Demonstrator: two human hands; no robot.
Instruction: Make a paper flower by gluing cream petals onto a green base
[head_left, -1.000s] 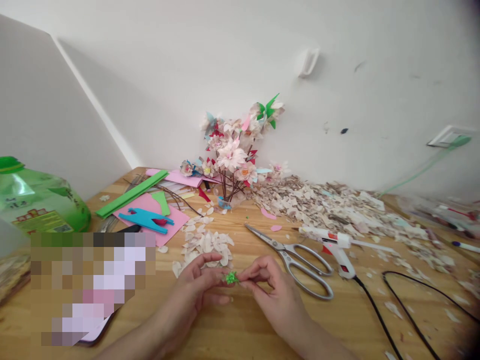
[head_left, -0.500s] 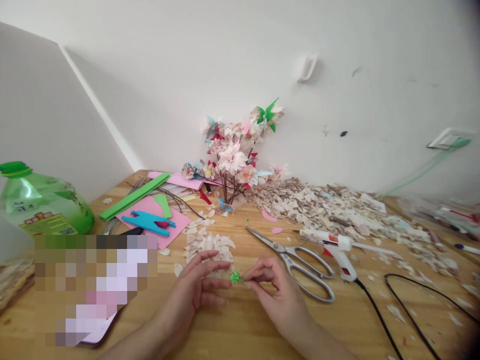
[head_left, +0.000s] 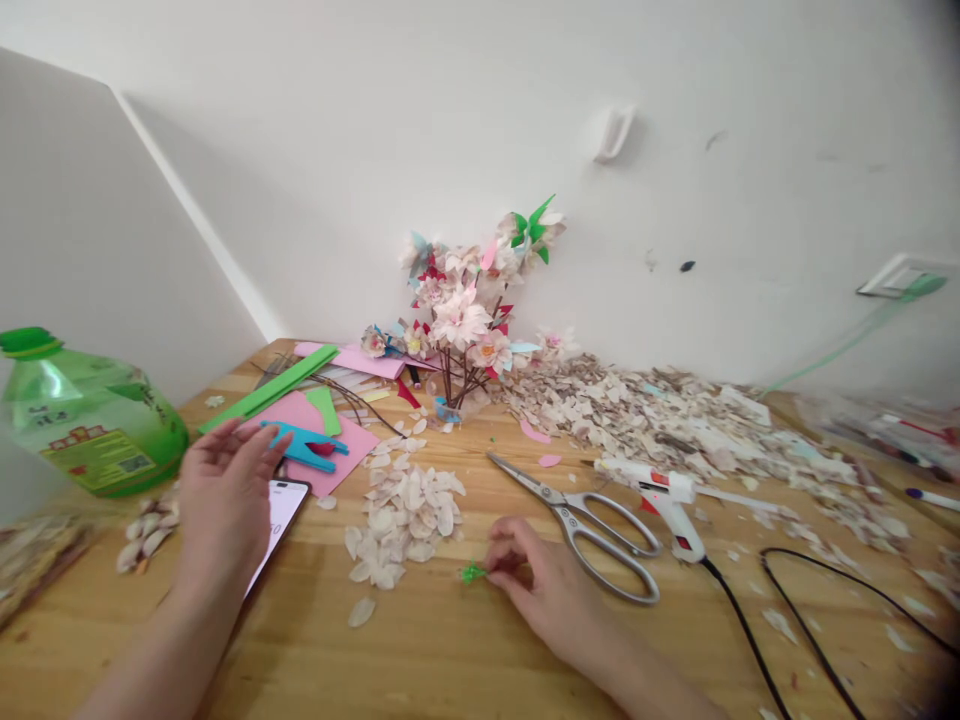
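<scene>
My right hand point(head_left: 521, 575) pinches a small green frilly piece point(head_left: 472, 573) between thumb and fingertips, low over the wooden table point(head_left: 375, 670). My left hand point(head_left: 229, 490) is raised at the left, over the phone point(head_left: 281, 515) and beside the blue folded strip point(head_left: 304, 446). Its fingers are bent and apart, with nothing visible in them. Between the hands lies a pile of pale petals point(head_left: 412, 510). Silver scissors point(head_left: 577, 510) rest just right of my right hand, their handles partly spread.
A white glue gun point(head_left: 660, 490) with a black cord lies right of the scissors. Behind stand handmade flowers point(head_left: 461, 320), with a heap of dry scraps point(head_left: 637, 410) to their right. A green bottle point(head_left: 90, 420) and garlic-like pieces point(head_left: 150, 528) are at the left.
My left hand has moved left, away from the green piece, to above the phone, uncovering the petal pile. My right hand still holds the green piece in nearly the same place.
</scene>
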